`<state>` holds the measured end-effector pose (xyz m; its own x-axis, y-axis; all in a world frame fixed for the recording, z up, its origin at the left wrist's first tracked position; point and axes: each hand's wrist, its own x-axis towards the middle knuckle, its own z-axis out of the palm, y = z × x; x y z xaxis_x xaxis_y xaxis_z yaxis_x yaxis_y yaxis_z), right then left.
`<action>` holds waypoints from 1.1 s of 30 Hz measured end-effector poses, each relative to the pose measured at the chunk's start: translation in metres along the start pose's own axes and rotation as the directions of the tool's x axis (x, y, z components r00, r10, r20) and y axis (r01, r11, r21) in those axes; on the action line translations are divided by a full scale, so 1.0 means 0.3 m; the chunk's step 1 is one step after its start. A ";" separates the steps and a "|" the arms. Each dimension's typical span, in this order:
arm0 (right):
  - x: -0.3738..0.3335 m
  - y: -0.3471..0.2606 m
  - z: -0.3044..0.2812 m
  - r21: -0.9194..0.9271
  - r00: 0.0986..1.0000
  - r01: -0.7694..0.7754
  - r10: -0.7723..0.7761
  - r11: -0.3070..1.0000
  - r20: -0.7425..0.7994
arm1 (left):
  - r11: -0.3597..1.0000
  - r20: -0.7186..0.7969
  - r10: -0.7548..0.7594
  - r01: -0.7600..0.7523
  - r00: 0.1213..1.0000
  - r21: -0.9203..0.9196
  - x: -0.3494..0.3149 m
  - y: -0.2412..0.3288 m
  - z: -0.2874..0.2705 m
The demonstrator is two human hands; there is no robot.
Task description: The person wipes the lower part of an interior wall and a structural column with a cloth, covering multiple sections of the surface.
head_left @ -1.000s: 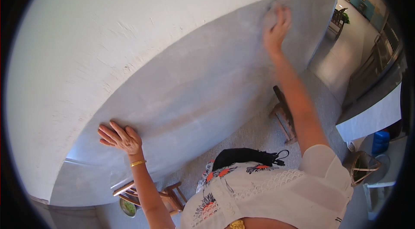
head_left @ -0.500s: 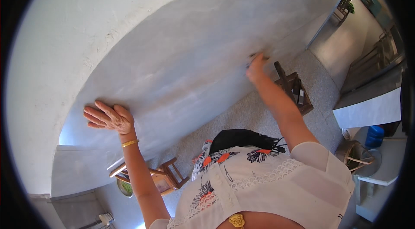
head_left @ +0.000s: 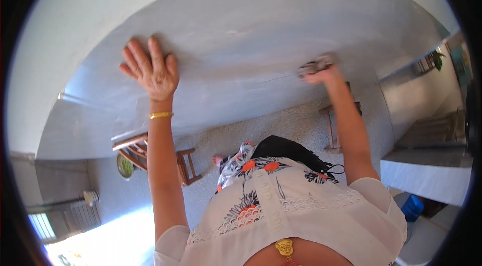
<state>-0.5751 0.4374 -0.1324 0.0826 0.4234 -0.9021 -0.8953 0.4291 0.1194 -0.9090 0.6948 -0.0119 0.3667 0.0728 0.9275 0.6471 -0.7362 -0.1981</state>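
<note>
My left hand [head_left: 153, 71] lies flat with fingers spread on the smooth grey lower part of the wall [head_left: 221, 25]. A gold bangle [head_left: 161, 115] circles that wrist. Farther right, my right hand [head_left: 322, 74] grips a crumpled greyish cloth [head_left: 316, 64] and holds it against the same grey surface. Motion blurs the cloth and the fingers around it. A thin dark line runs across the wall just left of the cloth.
White wall [head_left: 55, 60] borders the grey part. Below stand a wooden chair [head_left: 186, 166] beside my left arm, a bowl of greens [head_left: 125, 165], and a wooden stool [head_left: 331, 128] partly behind my right arm. At right are a white-fronted counter [head_left: 427, 178] and a blue container [head_left: 412, 208].
My left hand has moved up and right along the wall, its fingers now pointing upward. My right hand has shifted right with the cloth, which shows more clearly. The view has turned.
</note>
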 end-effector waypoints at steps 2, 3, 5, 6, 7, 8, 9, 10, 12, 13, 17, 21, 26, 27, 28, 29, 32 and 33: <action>-0.092 -0.111 0.032 -0.003 0.949 0.270 -0.267 0.963 -0.168 | 0.999 0.020 0.013 -0.012 1.000 -0.034 -0.009 0.006 0.022; -0.101 -0.177 0.019 -0.022 0.923 0.374 -0.375 0.927 -0.088 | 1.000 0.029 0.004 -0.004 1.000 -0.005 -0.003 0.002 0.023; -0.095 -0.178 0.012 -0.055 0.885 0.464 -0.465 0.884 -0.004 | 1.000 -0.028 0.012 -0.013 1.000 -0.025 -0.003 0.014 0.041; -0.098 -0.120 0.015 -0.168 0.853 0.520 -0.498 0.838 0.154 | 1.000 -0.018 0.004 -0.004 1.000 -0.003 -0.009 0.014 0.044; -0.098 -0.073 0.023 -0.257 0.804 0.584 -0.506 0.770 0.312 | 1.000 -0.015 0.001 -0.002 1.000 -0.013 -0.012 0.020 0.050; -0.034 -0.039 0.027 -0.274 0.769 0.636 -0.563 0.721 0.302 | 1.000 -0.014 -0.001 0.001 1.000 -0.022 -0.013 0.023 0.055; 0.047 -0.005 0.021 -0.287 0.726 0.688 -0.622 0.667 0.295 | 0.999 -0.006 -0.003 0.003 1.000 -0.038 -0.011 0.029 0.061; 0.117 0.059 0.023 -0.272 0.760 0.649 -0.603 0.710 0.240 | 1.000 -0.004 -0.011 0.011 1.000 -0.024 -0.007 0.032 0.064; 0.187 0.264 0.043 -0.320 0.874 0.485 -0.466 0.814 0.141 | 1.000 0.031 0.000 0.001 1.000 -0.029 -0.013 0.022 0.049; 0.195 0.374 0.050 -0.376 0.932 0.359 -0.352 0.854 0.091 | 0.998 0.071 -0.008 0.012 0.997 -0.057 -0.012 0.026 0.037; 0.176 0.715 0.112 -0.356 0.987 0.134 -0.159 0.925 -0.040 | 0.970 0.202 -0.017 0.065 0.979 -0.235 -0.009 0.047 -0.043; 0.169 0.938 0.121 -0.447 0.999 -0.008 0.025 0.895 0.031 | 0.900 0.300 -0.310 0.380 0.902 -0.215 -0.237 0.069 -0.152; 0.221 1.167 0.099 -0.577 0.946 -0.231 0.319 0.784 0.055 | 0.480 0.484 -0.735 0.869 0.475 -0.124 -0.522 0.105 -0.275; 0.252 1.203 0.081 -0.627 0.925 -0.260 0.375 0.734 0.055 | 0.259 0.558 -0.778 0.957 0.289 -0.135 -0.564 0.104 -0.280; 0.250 1.233 0.076 -0.644 0.919 -0.268 0.390 0.716 0.051 | 0.261 0.537 -0.793 0.957 0.288 -0.128 -0.590 0.093 -0.284; 0.246 1.257 0.068 -0.742 0.894 -0.276 0.446 0.611 0.034 | 0.075 0.567 -0.808 0.983 0.159 -0.168 -0.614 0.081 -0.282; 0.189 1.272 0.044 -0.875 0.855 -0.206 0.515 0.439 0.057 | -0.197 0.601 -0.799 0.949 -0.009 -0.248 -0.552 0.061 -0.288; 0.172 1.271 0.038 -0.955 0.809 -0.052 0.573 0.290 0.130 | -0.404 0.691 -0.716 0.865 -0.097 -0.297 -0.493 0.050 -0.307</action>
<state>-0.9073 0.6320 -0.1286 -0.3888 0.6923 -0.6079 -0.6825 -0.6597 -0.3146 -1.0150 0.6110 -0.1228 -0.0371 0.9852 -0.1673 -0.1432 0.1604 0.9766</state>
